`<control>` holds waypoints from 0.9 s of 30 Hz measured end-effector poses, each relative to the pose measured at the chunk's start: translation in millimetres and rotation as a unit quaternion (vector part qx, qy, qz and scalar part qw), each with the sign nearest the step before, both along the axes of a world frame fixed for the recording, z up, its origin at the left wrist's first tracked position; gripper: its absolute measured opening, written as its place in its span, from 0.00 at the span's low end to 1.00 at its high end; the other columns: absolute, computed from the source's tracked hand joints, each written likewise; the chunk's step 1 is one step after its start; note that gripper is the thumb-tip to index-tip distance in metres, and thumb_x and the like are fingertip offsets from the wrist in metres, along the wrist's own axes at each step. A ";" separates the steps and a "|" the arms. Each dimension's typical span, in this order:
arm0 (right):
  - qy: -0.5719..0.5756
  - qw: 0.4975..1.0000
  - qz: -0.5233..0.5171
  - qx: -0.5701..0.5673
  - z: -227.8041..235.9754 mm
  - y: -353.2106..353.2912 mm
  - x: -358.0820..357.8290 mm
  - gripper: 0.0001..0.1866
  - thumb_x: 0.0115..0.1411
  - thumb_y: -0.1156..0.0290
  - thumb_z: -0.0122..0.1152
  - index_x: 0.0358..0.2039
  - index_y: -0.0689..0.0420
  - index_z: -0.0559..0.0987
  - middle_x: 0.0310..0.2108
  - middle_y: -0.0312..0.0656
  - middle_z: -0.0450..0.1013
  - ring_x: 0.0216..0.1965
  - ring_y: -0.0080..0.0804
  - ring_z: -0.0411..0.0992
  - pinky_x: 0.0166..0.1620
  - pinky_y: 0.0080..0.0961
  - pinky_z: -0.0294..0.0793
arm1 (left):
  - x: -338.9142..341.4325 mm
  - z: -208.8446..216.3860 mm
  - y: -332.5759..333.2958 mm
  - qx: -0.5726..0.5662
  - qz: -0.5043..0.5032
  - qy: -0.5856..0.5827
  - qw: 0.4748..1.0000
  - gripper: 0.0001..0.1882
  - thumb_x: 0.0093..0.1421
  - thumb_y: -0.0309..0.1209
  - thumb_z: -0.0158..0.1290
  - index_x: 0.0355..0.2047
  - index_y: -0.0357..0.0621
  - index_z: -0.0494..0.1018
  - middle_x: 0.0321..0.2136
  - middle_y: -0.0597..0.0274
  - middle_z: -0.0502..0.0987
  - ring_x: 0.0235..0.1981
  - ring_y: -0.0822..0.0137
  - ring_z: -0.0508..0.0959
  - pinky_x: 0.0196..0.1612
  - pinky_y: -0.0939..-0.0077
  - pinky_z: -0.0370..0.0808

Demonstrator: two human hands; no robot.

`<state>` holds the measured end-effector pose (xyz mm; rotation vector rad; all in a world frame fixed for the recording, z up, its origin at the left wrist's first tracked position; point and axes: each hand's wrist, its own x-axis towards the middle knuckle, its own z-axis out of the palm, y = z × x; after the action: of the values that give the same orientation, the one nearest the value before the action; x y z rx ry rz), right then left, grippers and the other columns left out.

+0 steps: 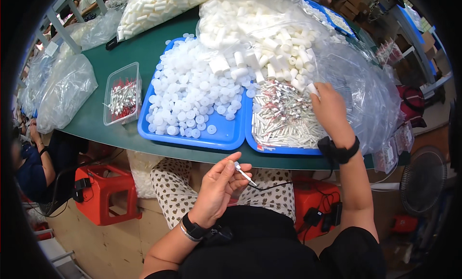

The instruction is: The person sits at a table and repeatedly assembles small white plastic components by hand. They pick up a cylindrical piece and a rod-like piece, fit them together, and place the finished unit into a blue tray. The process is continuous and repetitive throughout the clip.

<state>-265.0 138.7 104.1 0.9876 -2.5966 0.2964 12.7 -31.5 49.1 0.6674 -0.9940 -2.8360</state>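
Observation:
My left hand (215,190) is held in front of the table edge, above my lap. Its thumb and fingers pinch a thin white stick (245,175) with a wider white piece near its upper end. My right hand (332,110) reaches over the right blue tray (288,150), its fingertips closed on a white cylinder (313,90). Below that hand lies a heap of thin white sticks (284,125), some with red parts. White cylinders (284,48) spill from a clear bag behind them. Translucent white discs (187,96) fill the left blue tray (192,143).
A clear box (108,98) of white and red sticks stands left on the green table (91,129). Plastic film (356,96) lies at the right, a bag of cylinders (154,9) at the back. Red stools (108,192) and a fan (423,178) flank me; another person sits left.

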 end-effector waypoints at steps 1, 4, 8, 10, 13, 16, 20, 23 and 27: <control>-0.051 0.998 0.028 -0.037 10.5 -1.4 13.6 0.08 0.61 0.72 0.56 0.37 0.64 0.76 0.34 0.55 0.74 0.34 0.54 0.75 0.37 0.43 0.73 | 0.1 1.1 -1.7 -0.005 0.001 0.006 1.000 0.23 0.72 0.38 0.44 0.60 0.35 0.62 0.47 0.49 0.77 0.44 0.65 0.80 0.48 0.73 0.78; -0.211 0.963 0.106 -0.131 33.9 -3.0 67.6 0.09 0.65 0.73 0.53 0.42 0.65 0.74 0.35 0.54 0.73 0.36 0.54 0.73 0.38 0.39 0.72 | -2.1 7.3 -4.4 -0.010 0.000 0.043 0.999 0.23 0.72 0.38 0.43 0.59 0.34 0.63 0.49 0.49 0.76 0.46 0.64 0.79 0.49 0.71 0.78; -0.307 0.910 0.250 -0.121 25.2 -9.6 127.2 0.13 0.64 0.76 0.54 0.48 0.67 0.72 0.40 0.56 0.74 0.39 0.55 0.75 0.41 0.38 0.75 | -4.7 15.1 0.0 -0.112 -0.032 0.087 0.989 0.22 0.71 0.39 0.44 0.57 0.33 0.65 0.50 0.49 0.75 0.48 0.62 0.78 0.51 0.70 0.77; -0.351 0.893 0.249 -0.134 10.4 -12.1 143.0 0.14 0.65 0.76 0.53 0.51 0.66 0.72 0.39 0.53 0.75 0.36 0.47 0.78 0.38 0.33 0.77 | -4.9 14.0 3.7 -0.135 -0.021 0.110 0.984 0.19 0.72 0.37 0.45 0.57 0.38 0.69 0.47 0.57 0.77 0.39 0.79 0.75 0.39 0.87 0.72; -0.538 0.797 0.207 -0.179 14.0 -12.5 148.8 0.15 0.66 0.76 0.53 0.52 0.66 0.71 0.36 0.49 0.76 0.33 0.37 0.80 0.35 0.29 0.78 | 0.1 11.3 4.6 -0.142 -0.030 0.093 0.985 0.19 0.71 0.38 0.45 0.53 0.35 0.70 0.51 0.53 0.72 0.51 0.66 0.75 0.54 0.69 0.73; -0.525 0.806 0.208 -0.176 4.2 -14.8 147.7 0.15 0.66 0.76 0.52 0.52 0.66 0.71 0.35 0.46 0.77 0.31 0.30 0.80 0.34 0.26 0.78 | 2.1 5.0 0.2 -0.340 0.025 0.119 0.932 0.18 0.71 0.38 0.46 0.51 0.36 0.73 0.47 0.56 0.73 0.46 0.68 0.77 0.53 0.70 0.73; -0.526 0.806 0.224 -0.156 -5.3 -14.7 151.8 0.14 0.68 0.76 0.49 0.52 0.65 0.72 0.35 0.45 0.77 0.32 0.30 0.80 0.34 0.25 0.78 | -1.0 6.4 1.6 -0.292 -0.009 0.141 0.946 0.13 0.70 0.29 0.46 0.50 0.35 0.73 0.48 0.60 0.70 0.43 0.73 0.76 0.45 0.78 0.74; -0.610 0.748 0.206 -0.163 -9.0 -13.6 151.8 0.15 0.67 0.77 0.48 0.53 0.65 0.72 0.33 0.43 0.77 0.30 0.25 0.78 0.34 0.23 0.78 | 3.2 5.3 3.4 -0.244 -0.013 0.121 0.962 0.13 0.70 0.30 0.47 0.50 0.35 0.72 0.44 0.60 0.73 0.42 0.73 0.77 0.40 0.81 0.75; -0.677 0.694 0.171 -0.176 -21.4 -11.4 155.6 0.13 0.67 0.79 0.47 0.51 0.65 0.71 0.30 0.41 0.76 0.28 0.21 0.75 0.34 0.21 0.77 | 5.8 6.3 3.2 -0.126 -0.051 0.032 0.990 0.15 0.70 0.34 0.48 0.49 0.37 0.73 0.38 0.64 0.75 0.37 0.77 0.77 0.28 0.89 0.69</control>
<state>-109.4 127.2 82.7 1.3638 -3.0983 2.2914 18.5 -28.3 55.4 0.5110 -1.3820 -2.7257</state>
